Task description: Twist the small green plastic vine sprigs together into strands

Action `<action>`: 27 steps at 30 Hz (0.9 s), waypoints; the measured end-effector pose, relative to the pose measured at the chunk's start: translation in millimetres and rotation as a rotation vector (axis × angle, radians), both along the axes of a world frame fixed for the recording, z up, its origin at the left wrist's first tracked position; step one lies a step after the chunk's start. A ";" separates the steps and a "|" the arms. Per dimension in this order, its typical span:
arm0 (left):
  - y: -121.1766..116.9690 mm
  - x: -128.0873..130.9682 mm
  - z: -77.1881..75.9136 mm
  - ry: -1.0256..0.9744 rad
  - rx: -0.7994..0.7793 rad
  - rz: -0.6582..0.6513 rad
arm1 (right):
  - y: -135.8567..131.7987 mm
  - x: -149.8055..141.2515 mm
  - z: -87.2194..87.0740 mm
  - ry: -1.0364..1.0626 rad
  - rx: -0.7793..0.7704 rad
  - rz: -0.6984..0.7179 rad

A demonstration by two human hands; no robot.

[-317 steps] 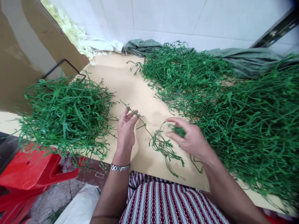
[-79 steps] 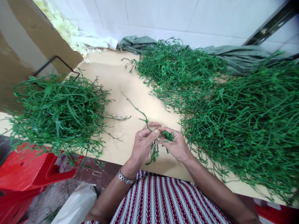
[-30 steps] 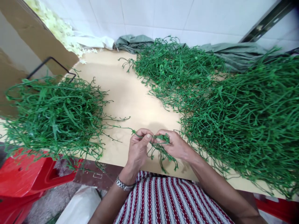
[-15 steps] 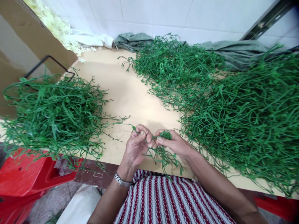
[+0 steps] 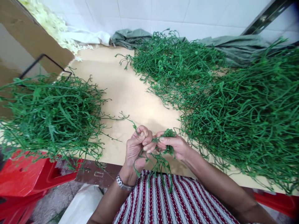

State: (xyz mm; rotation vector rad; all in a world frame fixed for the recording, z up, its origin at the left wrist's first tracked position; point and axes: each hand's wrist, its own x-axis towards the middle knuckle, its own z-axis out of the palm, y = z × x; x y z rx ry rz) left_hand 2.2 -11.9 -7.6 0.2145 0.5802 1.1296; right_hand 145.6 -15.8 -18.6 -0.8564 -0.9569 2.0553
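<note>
Close together near the table's front edge, my two hands work on green artificial stems. My left hand (image 5: 137, 146) is closed, its thumb and fingers pinching a thin stem whose tip sticks out to the upper left. In my right hand (image 5: 175, 144) a small bunch of green stems (image 5: 161, 163) is gripped between thumb and fingers; a coiled clump shows above the thumb and loose ends dangle over the striped apron. To the left lies a tangled pile of green stems (image 5: 53, 115). A much larger stem pile (image 5: 247, 118) spreads over the right side.
The beige table (image 5: 121, 81) runs along a white tiled wall (image 5: 168, 15). At the left stand a cardboard box (image 5: 30, 37) and a bent black wire frame (image 5: 43, 57). Pale yellow flowers (image 5: 51, 25) lie behind. Below are a red stool (image 5: 28, 174) and a white sack (image 5: 81, 202).
The bunch has slid so its ends hang lower and further left, over the apron. More of the coiled clump now shows in my right hand. Both hands stay close together.
</note>
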 end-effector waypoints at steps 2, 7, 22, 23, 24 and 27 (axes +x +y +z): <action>6.2 -6.9 2.7 0.022 0.020 0.117 | -0.5 0.7 6.2 0.075 0.065 -0.015; 17.8 -17.1 10.3 0.122 0.185 0.128 | 8.6 10.8 15.8 -0.091 0.313 -0.081; 21.5 3.7 1.1 0.439 0.238 0.159 | 19.5 2.5 6.7 -0.615 0.410 -0.169; 21.4 6.3 2.2 0.447 0.234 0.173 | 19.2 -0.2 6.3 -0.642 0.401 -0.136; 21.3 8.7 3.3 0.456 0.227 0.187 | 18.6 -2.2 6.4 -0.665 0.395 -0.102; 21.1 15.2 6.1 0.491 0.215 0.233 | 15.3 -5.2 7.1 -0.724 0.374 -0.031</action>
